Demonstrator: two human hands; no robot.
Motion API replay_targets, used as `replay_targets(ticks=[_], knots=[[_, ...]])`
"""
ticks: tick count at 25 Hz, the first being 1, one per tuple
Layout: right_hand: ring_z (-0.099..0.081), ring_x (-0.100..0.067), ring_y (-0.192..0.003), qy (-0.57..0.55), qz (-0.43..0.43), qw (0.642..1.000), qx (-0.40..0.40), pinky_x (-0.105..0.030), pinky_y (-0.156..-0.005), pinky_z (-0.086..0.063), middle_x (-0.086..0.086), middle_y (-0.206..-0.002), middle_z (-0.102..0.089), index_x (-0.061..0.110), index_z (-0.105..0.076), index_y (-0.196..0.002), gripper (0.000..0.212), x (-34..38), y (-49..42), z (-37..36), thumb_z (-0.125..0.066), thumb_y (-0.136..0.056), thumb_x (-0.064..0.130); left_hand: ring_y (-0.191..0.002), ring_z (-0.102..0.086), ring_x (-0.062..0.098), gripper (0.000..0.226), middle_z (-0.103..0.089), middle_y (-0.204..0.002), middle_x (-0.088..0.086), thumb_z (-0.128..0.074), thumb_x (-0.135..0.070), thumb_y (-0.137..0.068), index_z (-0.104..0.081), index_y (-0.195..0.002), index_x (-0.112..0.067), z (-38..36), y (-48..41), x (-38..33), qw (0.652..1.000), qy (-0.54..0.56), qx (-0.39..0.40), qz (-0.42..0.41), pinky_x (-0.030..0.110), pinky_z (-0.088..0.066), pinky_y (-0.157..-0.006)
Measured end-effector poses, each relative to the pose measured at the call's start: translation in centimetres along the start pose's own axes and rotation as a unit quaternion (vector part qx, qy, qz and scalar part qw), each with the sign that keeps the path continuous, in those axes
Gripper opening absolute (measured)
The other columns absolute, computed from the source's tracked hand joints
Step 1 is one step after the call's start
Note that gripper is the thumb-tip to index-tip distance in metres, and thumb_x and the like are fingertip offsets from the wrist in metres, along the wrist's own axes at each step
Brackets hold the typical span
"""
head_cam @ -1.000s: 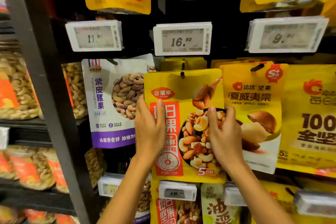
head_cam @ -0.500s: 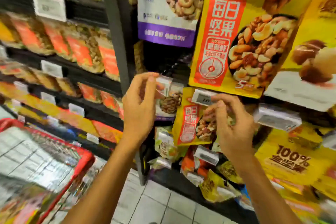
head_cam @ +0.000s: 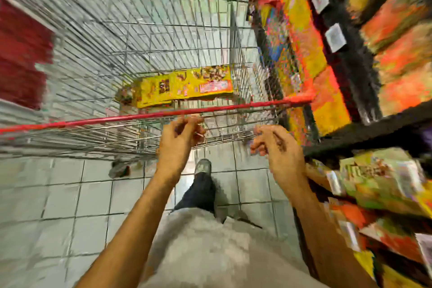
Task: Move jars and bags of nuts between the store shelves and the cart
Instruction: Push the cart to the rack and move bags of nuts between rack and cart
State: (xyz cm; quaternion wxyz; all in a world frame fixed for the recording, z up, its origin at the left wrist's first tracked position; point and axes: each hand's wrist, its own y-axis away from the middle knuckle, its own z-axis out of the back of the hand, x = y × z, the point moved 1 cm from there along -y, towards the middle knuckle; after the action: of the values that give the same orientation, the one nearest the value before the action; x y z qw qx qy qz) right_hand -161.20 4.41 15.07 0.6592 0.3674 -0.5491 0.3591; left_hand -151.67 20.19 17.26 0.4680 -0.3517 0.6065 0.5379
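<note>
1. Head view: the wire shopping cart (head_cam: 140,42) stands ahead on the tiled floor (head_cam: 58,206), its red handle bar (head_cam: 117,119) running across just beyond both hands. A yellow bag of mixed nuts (head_cam: 184,86) lies flat on the cart bottom, just past the handle bar.
2. The left hand (head_cam: 178,140) hangs just short of the handle bar with fingers loosely curled around nothing; the right hand (head_cam: 278,149) hangs beside it, on the shelf side, fingers loose and apart, grip likewise empty.
3. The store shelves (head_cam: 350,58) flank the cart on its right, with hanging nut bags (head_cam: 378,175) close to the right forearm. The whole picture is smeared, so labels cannot be read.
4. Risk: reaching over the handle bar, a wrist could knock the wire edge and nudge the cart away, since it probably rolls freely.
5. Risk: the right arm could brush the hanging nut bags and pull one off its peg.
6. Risk: a one-handed pinch on the flat bag may slip; the film looks slick.
</note>
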Motion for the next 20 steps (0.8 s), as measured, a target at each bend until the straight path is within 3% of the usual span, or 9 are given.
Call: replay_targets(ticks=[3, 5, 8, 10, 13, 15, 18, 20], knots=[[-0.062, 0.001, -0.060, 0.021, 0.031, 0.995, 0.091, -0.011, -0.059, -0.047, 0.013, -0.067, -0.068, 0.027, -0.059, -0.085, 0.018, 2.0, -5.5, -5.5, -0.045, -0.096, 0.025, -0.046, -0.053, 0.000, 0.024, -0.059, -0.055, -0.003, -0.048, -0.001, -0.093, -0.060, -0.075, -0.011, 5.3, -4.6, -1.0, 0.997, 0.042, -0.058, -0.003, 0.010, -0.044, -0.049], [-0.063, -0.003, -0.063, 0.044, 0.042, 0.991, 0.118, -0.017, -0.062, -0.051, 0.010, -0.068, -0.068, 0.027, -0.060, -0.086, 0.018, 2.8, -9.8, -8.8, -0.045, -0.095, 0.025, -0.049, -0.056, 0.002, 0.021, -0.062, -0.060, -0.002, -0.048, -0.007, -0.095, -0.062, -0.081, -0.012, 8.0, -8.2, -1.8, 0.998, 0.035, -0.048, 0.005, 0.012, -0.047, -0.051], [-0.061, 0.003, -0.059, 0.114, -0.011, 0.982, 0.151, -0.017, -0.063, -0.052, 0.009, -0.068, -0.065, 0.028, -0.058, -0.083, 0.022, 2.6, -18.3, -14.7, -0.045, -0.098, 0.020, -0.048, -0.058, 0.002, 0.020, -0.066, -0.057, -0.005, -0.048, -0.009, -0.095, -0.063, -0.083, -0.014, 11.8, -16.0, -2.4, 0.997, 0.013, -0.032, 0.068, 0.012, -0.049, -0.050], [-0.063, -0.002, -0.064, 0.236, -0.029, 0.954, 0.184, -0.024, -0.065, -0.052, 0.002, -0.076, -0.068, 0.024, -0.061, -0.088, 0.020, 1.0, -24.1, -17.6, -0.044, -0.099, 0.026, -0.049, -0.058, 0.004, 0.019, -0.064, -0.061, -0.001, -0.048, -0.009, -0.096, -0.060, -0.082, -0.013, 13.0, -21.4, -1.9, 0.993, -0.053, 0.005, 0.103, 0.012, -0.047, -0.047], [-0.063, -0.030, -0.087, 0.415, -0.071, 0.877, 0.232, -0.040, -0.077, -0.051, -0.018, -0.096, -0.068, 0.011, -0.062, -0.105, 0.032, -4.1, -32.3, -19.4, -0.040, -0.099, 0.033, -0.057, -0.053, 0.015, 0.025, -0.055, -0.066, 0.005, -0.045, -0.009, -0.098, -0.053, -0.074, -0.011, 12.7, -28.0, 2.3, 0.969, -0.141, 0.084, 0.187, 0.019, -0.045, -0.048], [-0.060, -0.037, -0.097, 0.481, -0.103, 0.839, 0.235, -0.039, -0.079, -0.046, -0.026, -0.106, -0.063, 0.002, -0.061, -0.107, 0.035, -8.7, -37.4, -19.9, -0.039, -0.100, 0.028, -0.054, -0.049, 0.017, 0.028, -0.055, -0.065, 0.008, -0.043, -0.010, -0.098, -0.053, -0.072, -0.010, 12.2, -31.8, 6.9, 0.943, -0.171, 0.097, 0.269, 0.018, -0.039, -0.042], [-0.057, -0.042, -0.102, 0.535, -0.103, 0.814, 0.202, -0.040, -0.077, -0.041, -0.033, -0.111, -0.060, -0.008, -0.062, -0.106, 0.032, -16.7, -43.6, -20.3, -0.041, -0.097, 0.016, -0.048, -0.050, 0.017, 0.029, -0.056, -0.057, 0.007, -0.045, -0.004, -0.095, -0.053, -0.068, -0.007, 10.8, -36.3, 14.6, 0.916, -0.124, 0.082, 0.374, 0.017, -0.037, -0.042], [-0.054, -0.044, -0.106, 0.568, -0.094, 0.785, 0.227, -0.042, -0.081, -0.039, -0.035, -0.114, -0.057, -0.010, -0.059, -0.110, 0.032, -21.9, -46.6, -21.1, -0.042, -0.096, 0.013, -0.047, -0.052, 0.014, 0.030, -0.055, -0.049, 0.002, -0.044, -0.002, -0.094, -0.052, -0.066, -0.008, 8.9, -38.6, 19.4, 0.903, -0.041, 0.060, 0.423, 0.023, -0.045, -0.054]])
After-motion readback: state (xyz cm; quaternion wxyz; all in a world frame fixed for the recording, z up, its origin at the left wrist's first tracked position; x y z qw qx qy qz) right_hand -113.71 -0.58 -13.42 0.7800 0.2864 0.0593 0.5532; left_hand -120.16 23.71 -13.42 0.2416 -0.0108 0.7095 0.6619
